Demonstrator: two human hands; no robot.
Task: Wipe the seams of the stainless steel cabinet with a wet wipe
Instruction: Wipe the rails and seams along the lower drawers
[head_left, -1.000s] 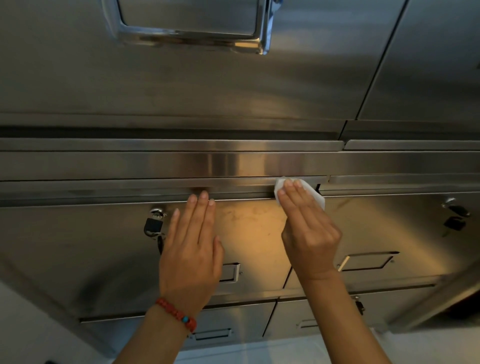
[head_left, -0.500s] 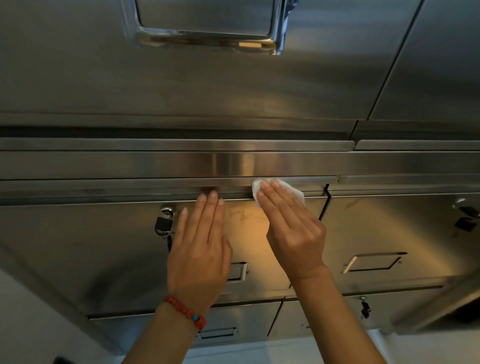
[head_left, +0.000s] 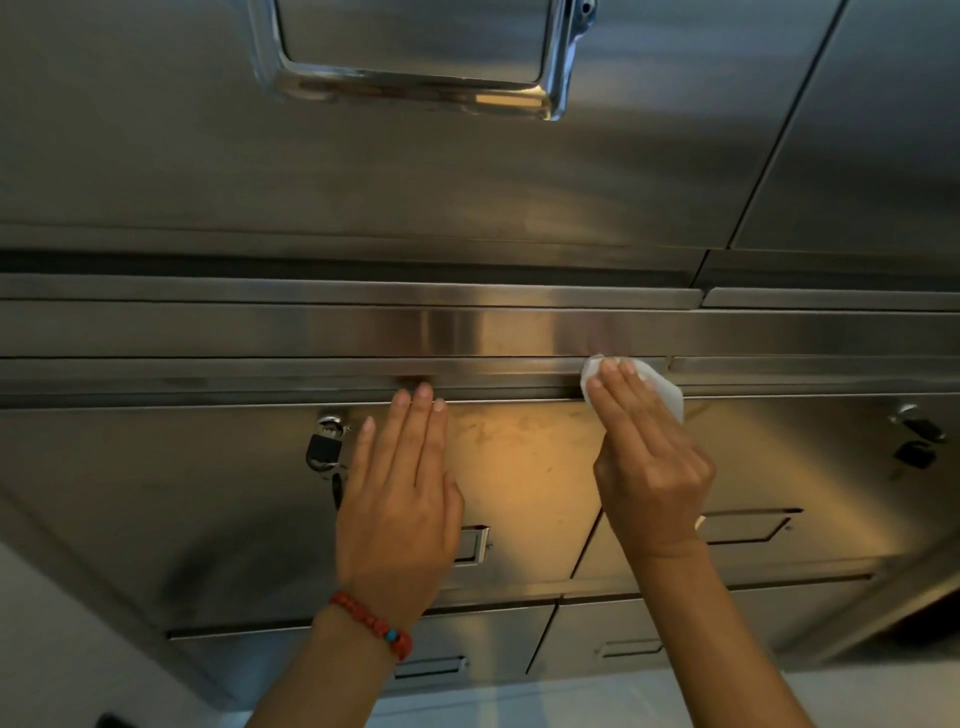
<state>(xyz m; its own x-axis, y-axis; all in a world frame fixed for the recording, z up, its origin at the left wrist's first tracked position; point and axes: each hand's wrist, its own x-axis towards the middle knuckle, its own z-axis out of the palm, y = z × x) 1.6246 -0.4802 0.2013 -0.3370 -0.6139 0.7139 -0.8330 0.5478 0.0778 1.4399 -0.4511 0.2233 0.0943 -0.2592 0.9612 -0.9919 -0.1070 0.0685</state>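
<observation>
Stainless steel cabinet (head_left: 519, 457) wiping looks partway: right hand (head_left: 649, 467) presses the wet wipe (head_left: 662, 387) with straight fingers onto the horizontal seam (head_left: 260, 358), left hand (head_left: 400, 499) flat on the door, other seams apparently left.

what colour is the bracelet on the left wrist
Red beads with one blue bead, clearest in the head view.

Two hands, one wipe, one cabinet front with several handles and locks.

Counted: two hands, left (head_left: 397, 499) and right (head_left: 647, 457); one wipe (head_left: 662, 387); one cabinet (head_left: 208, 182); one bracelet (head_left: 374, 623); two padlocks, one (head_left: 323, 451) at left, another (head_left: 914, 449) at right; one large chrome handle (head_left: 415, 85); four recessed pulls on the lower drawers.
</observation>
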